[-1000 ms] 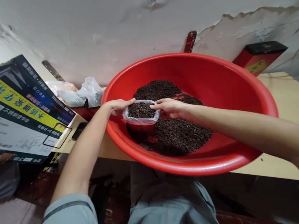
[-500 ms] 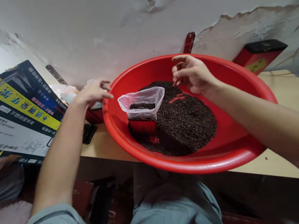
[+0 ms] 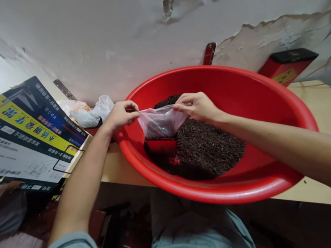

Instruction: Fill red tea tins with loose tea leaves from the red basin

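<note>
A large red basin (image 3: 261,97) rests on a pale table and holds a heap of dark loose tea leaves (image 3: 209,150). Inside it, at the left, stands a small red box (image 3: 161,146) lined with a clear plastic bag (image 3: 160,122) that has dark leaves in it. My left hand (image 3: 122,114) pinches the bag's top edge on the left. My right hand (image 3: 197,106) pinches the top edge on the right. The bag's mouth is stretched flat between the two hands above the box.
A printed cardboard box (image 3: 20,133) leans at the left edge of the table (image 3: 323,117). Crumpled plastic bags (image 3: 89,110) lie behind it by the peeling wall. A red tin with a black lid (image 3: 287,65) stands at the back right. My grey-trousered lap is below the table.
Both hands let go of the bag and lifted away half a second ago. Now they have come back down and taken hold of the bag's rim, pulling it taut.
</note>
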Demonstrator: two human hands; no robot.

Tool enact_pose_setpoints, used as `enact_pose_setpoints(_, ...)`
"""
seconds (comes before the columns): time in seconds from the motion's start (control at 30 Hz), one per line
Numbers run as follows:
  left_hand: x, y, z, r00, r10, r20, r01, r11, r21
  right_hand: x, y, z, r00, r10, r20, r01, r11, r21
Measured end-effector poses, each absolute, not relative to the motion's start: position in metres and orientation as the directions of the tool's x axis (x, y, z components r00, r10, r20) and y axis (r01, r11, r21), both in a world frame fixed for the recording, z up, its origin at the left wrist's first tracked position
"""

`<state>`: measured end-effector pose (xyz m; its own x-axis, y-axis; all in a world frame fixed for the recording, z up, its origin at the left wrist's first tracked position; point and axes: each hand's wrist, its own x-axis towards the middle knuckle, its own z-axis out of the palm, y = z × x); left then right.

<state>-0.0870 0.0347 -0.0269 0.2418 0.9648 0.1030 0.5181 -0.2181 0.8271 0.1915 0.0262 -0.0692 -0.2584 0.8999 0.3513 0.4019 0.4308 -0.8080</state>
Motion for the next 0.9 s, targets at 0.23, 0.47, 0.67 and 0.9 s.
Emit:
enact_pose_setpoints(0.23, -0.112, 0.028, -0.010, 0.011, 0.998, 0.056, 0.523, -0.053, 0.850, 0.238, 0.049, -0.055, -0.139, 0.936, 0.323, 0.215, 0.346, -0.913)
enact_pose_setpoints(0.47, -0.076, 0.033, -0.012, 0.109, 0.960, -0.256, 0.707, 0.106, 0.699, 0.238, 0.042, -0.060, -0.497, 0.868, -0.028, 0.384, 0.191, -0.904)
enact_pose_setpoints(0.67, -0.104, 0.023, 0.054, 0.114, 0.994, -0.006, 0.688, -0.074, 0.722, 0.243, 0.046, -0.075, -0.550, 0.809, -0.206, 0.520, 0.138, -0.843)
enact_pose_setpoints(0.9, -0.101, 0.023, -0.022, 0.392, 0.900, -0.191, 0.630, -0.111, 0.769, 0.217, 0.049, -0.097, -0.667, 0.743, 0.052, 0.315, 0.345, -0.884)
